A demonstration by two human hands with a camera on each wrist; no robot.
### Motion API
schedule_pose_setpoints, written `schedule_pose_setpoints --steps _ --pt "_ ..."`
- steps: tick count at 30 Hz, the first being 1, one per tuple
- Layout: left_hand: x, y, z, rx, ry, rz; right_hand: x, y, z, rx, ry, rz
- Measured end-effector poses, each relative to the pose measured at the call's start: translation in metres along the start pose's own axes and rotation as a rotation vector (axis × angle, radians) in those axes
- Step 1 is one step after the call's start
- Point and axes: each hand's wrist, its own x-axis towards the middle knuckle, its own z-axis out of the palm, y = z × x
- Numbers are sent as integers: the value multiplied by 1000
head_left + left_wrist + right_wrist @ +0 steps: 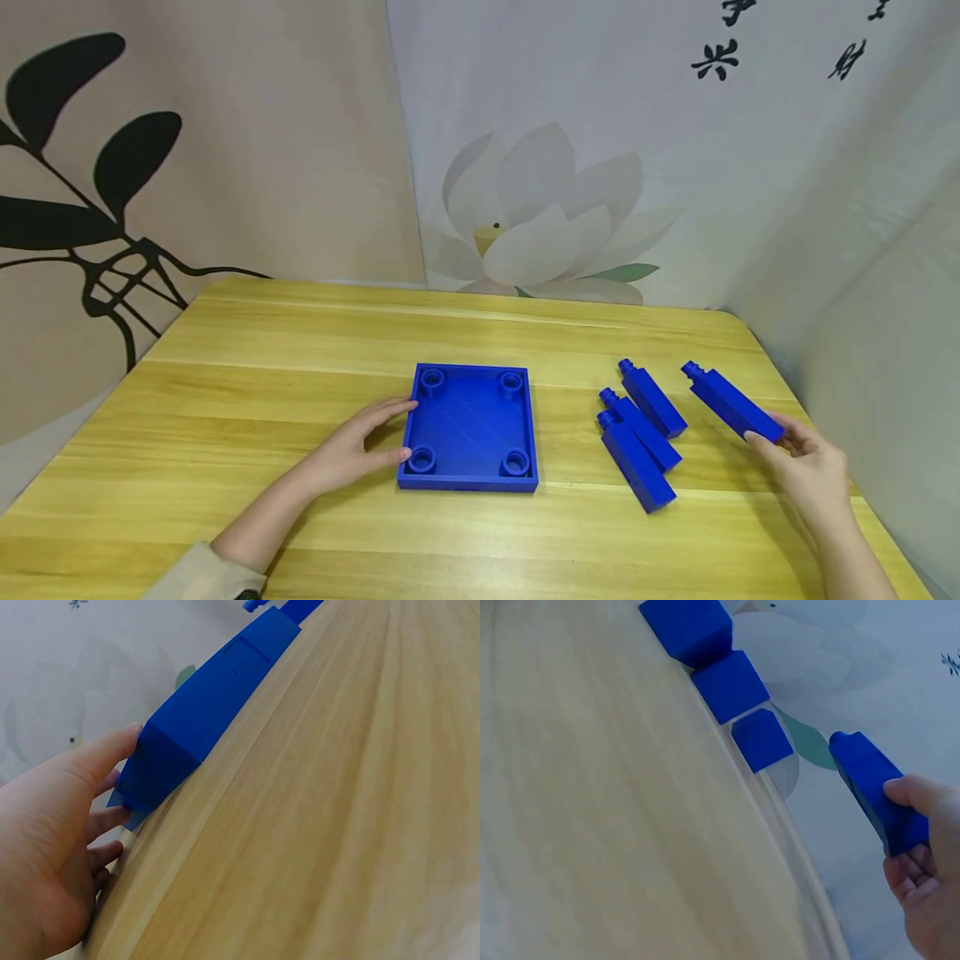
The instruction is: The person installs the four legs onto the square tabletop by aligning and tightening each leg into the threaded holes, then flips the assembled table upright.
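A square blue tabletop (472, 423) lies underside up on the table, with a raised rim and a round socket in each corner. My left hand (358, 442) rests at its left side, thumb and fingertips touching the rim and the fingers loosely spread. On the right, my right hand (813, 467) pinches a blue table leg (735, 404) by its plain end; its threaded end points away to the upper left. In the right wrist view this leg (874, 787) appears raised, between thumb and fingers. Three like legs (637, 462) lie side by side between the tabletop and my right hand.
The wooden table (300, 350) has its far edge against a hanging cloth (300, 167) printed with leaves, a lotus and characters. More pale cloth (885, 250) hangs along the right side.
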Motion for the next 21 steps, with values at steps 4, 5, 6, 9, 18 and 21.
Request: schedule_pose_setpoints --steps 4,5,6,9,18,21 --pt "0 1 -1 -1 3 4 -1 -12 4 -33 6 -49" --pt "0 1 -1 -1 2 3 -1 -13 5 -32 10 -58" --pt "0 2 -1 0 2 2 -1 -15 7 -33 13 -63" --pt "0 1 -1 6 4 4 -2 -22 10 -40 17 -75" --pt "0 2 -2 3 6 12 -7 -55 17 9 -57 -116" --pt "0 2 -2 -5 1 3 -9 -63 19 16 -77 -112"
